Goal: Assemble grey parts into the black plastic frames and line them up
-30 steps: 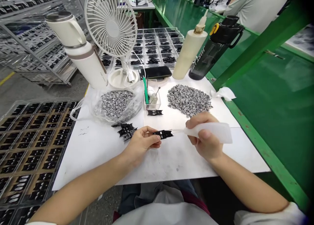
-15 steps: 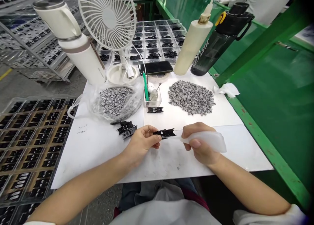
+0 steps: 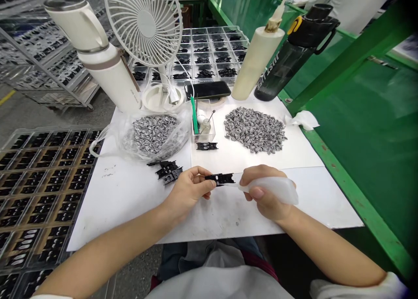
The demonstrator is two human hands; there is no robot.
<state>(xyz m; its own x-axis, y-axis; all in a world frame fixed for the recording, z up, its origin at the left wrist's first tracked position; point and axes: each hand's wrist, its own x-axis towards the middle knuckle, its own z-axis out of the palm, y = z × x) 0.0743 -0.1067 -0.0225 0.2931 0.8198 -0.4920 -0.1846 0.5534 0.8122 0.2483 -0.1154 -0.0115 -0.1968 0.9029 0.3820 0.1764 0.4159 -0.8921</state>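
Observation:
Between the thumb and fingers of my left hand [image 3: 189, 188] is a small black plastic part [image 3: 224, 179], held level above the white work surface [image 3: 209, 223]. My right hand [image 3: 269, 192] is closed around a translucent white squeeze bottle [image 3: 279, 188], its thin nozzle pointing left at the black part. The nozzle tip lies along the part's lower edge; whether it touches cannot be made out. Several similar black parts [image 3: 168, 172] lie in a cluster left of my left hand. Another black part [image 3: 207, 146] with grey inserts sits farther back.
A pile of small grey pieces [image 3: 254, 129] lies back right, and a plastic bag of grey pieces [image 3: 153, 133] back left. Between them stands a clear box [image 3: 204, 136] with tools. Behind are a fan [image 3: 145, 25], bottles, a phone [image 3: 207, 90] and compartment trays.
The squeeze bottle in my right hand has shifted slightly left and down, its nozzle now overlapping the lower edge of the black part. My left hand keeps its hold, almost still.

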